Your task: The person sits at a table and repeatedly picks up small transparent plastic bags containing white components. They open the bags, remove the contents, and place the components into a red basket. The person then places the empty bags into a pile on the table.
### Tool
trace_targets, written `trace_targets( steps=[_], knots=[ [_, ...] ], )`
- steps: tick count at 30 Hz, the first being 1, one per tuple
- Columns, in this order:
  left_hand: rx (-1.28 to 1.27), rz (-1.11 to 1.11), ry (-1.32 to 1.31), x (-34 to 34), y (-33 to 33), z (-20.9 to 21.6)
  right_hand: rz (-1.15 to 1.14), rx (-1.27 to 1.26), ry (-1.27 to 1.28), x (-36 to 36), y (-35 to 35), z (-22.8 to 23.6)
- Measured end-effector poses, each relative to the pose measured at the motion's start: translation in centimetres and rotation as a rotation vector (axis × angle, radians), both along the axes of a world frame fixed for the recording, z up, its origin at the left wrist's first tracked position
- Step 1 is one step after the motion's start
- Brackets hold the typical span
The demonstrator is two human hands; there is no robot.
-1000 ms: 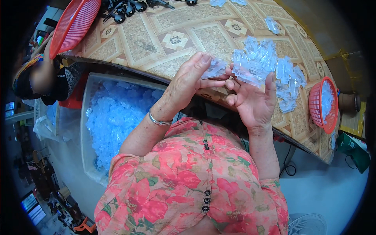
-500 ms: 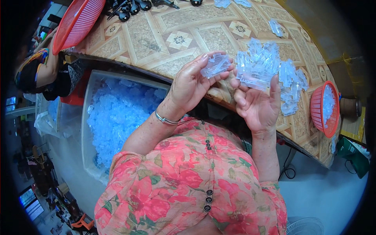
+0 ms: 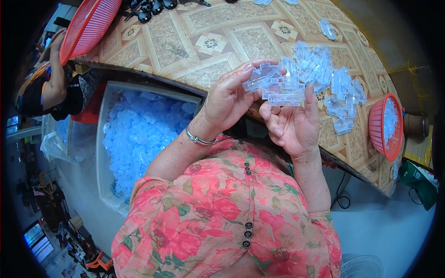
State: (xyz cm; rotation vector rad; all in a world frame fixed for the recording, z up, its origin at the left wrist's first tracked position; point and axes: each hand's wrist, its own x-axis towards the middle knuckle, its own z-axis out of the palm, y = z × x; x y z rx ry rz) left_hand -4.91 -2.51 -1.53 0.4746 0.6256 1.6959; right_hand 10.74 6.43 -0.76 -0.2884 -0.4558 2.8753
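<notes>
My left hand (image 3: 230,95) grips a clear plastic part (image 3: 263,75) with slots and raised edges between thumb and fingers. Just beside it, a second clear piece, a rectangular plastic part (image 3: 284,96), is pinched in my right hand (image 3: 294,125). The two pieces overlap in view; whether they touch I cannot tell. Both hands are raised at the table's near edge. Behind them on the table lies a loose pile of similar clear parts (image 3: 311,64), with more clear parts (image 3: 344,99) trailing off to its right.
A small red basket (image 3: 397,136) of small clear pieces stands at the table's right end. At the upper left, a large red basket (image 3: 88,30) overhangs the edge near black parts (image 3: 145,16). Below left is a bin (image 3: 100,153) heaped with clear pieces. Another person's arm (image 3: 54,88) shows at far left.
My right hand has moved left, bringing its clear part away from the pile and up to the piece in my left hand. The left piece has turned slightly.
</notes>
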Motion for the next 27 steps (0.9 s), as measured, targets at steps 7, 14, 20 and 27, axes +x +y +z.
trace_targets(
  steps=[7,14,20,27],
  knots=[
    [0.017,0.084,-0.081,0.5,0.2,0.4,-0.113,0.429,-0.017,0.3,-0.3,0.0],
    [0.119,0.087,-0.044,1.7,0.4,1.1,-0.666,1.642,-0.502,-0.5,0.2,0.9],
    [0.109,0.023,-0.047,2.4,0.2,1.7,-0.71,1.752,-0.484,-1.1,0.1,0.5],
    [0.149,0.001,-0.005,2.5,-0.1,1.7,-0.675,1.61,-0.471,-0.9,-0.4,-0.1]
  ],
)
